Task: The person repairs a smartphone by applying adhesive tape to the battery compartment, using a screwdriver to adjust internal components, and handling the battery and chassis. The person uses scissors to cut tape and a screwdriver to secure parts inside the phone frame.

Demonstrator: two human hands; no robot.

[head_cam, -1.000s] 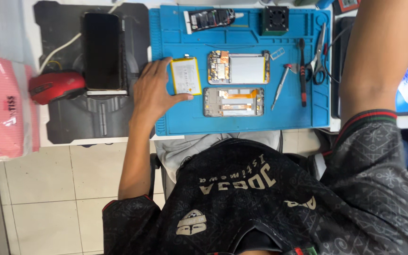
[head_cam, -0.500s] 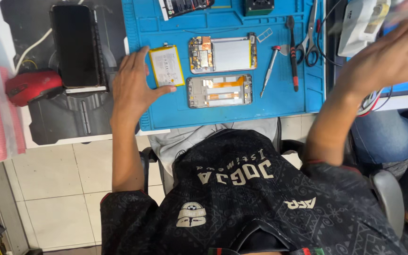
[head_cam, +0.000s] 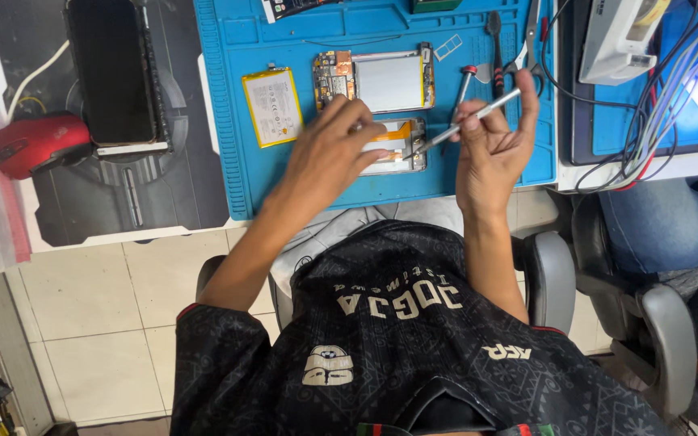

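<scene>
- Left hand (head_cam: 329, 149): fingers curled down and pressed onto the opened phone frame (head_cam: 401, 157), steadying it; the hand covers the frame's left half, so what lies beneath cannot be made out.
- Phone frame: flat, rectangular, pale metal with an orange ribbon strip showing — it lies on the blue mat (head_cam: 236, 121) close to the mat's near edge, roughly midway along it.
- Right hand (head_cam: 490, 149): thumb and fingers pinched round a slim metal tool (head_cam: 466, 125), a thin silvery rod; its tip touches the frame's right end, and its other end passes behind the raised fingers.
- Second phone body (head_cam: 373, 81): just beyond the frame on the mat, with a bare circuit board at its left end and a plain grey plate.
- Battery (head_cam: 272, 106): flat yellow-edged rectangle, left of the phone body, slightly tilted.
- Screwdriver (head_cam: 462, 85) with a red collar and scissors (head_cam: 527, 48) lie near the mat's right edge; the scissors are partly hidden by the right hand.
- Mat: rubbery, ridged rim, moulded trays along the far edge — cut off at the top.
- Dark tablet (head_cam: 111, 73) and red mouse (head_cam: 38, 141) sit on the black pad at the table's left side.
- White device (head_cam: 620, 36) with tangled cables, far right corner; partly out of view.
</scene>
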